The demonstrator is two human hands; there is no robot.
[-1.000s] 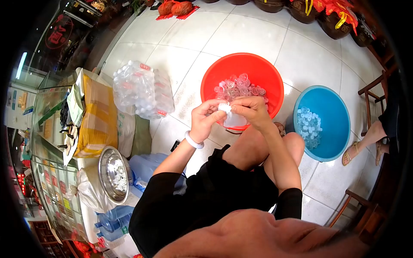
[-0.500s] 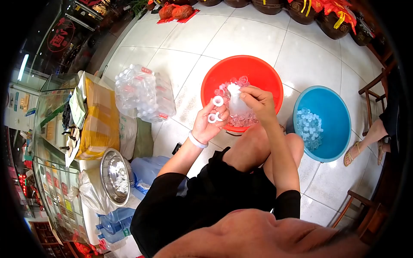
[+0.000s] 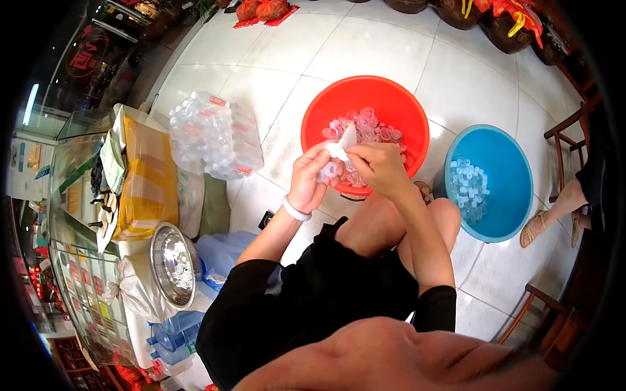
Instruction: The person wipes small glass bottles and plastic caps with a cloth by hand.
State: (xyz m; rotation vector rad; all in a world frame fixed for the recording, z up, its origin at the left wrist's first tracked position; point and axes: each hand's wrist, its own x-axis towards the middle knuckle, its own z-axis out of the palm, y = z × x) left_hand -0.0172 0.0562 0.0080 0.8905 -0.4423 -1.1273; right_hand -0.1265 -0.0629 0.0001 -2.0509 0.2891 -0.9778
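Pieces, small, in red basin, blue basin; left hand, right hand: grip pinching white item.

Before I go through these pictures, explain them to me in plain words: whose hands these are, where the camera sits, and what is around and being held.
There is no machine here: these are a person's own bare hands. The camera is worn on that person's head, looking forward and down, so every picture comes from there; the rounded dark edges belong to its wide view.

The left hand and right hand meet at a thin white piece, and the left also holds a white ring. What they are for, I cannot tell.

On the tiled floor stand a red basin and a blue tub, each holding small, mostly clear or whitish pieces. A metal bowl at the left holds small white ones.
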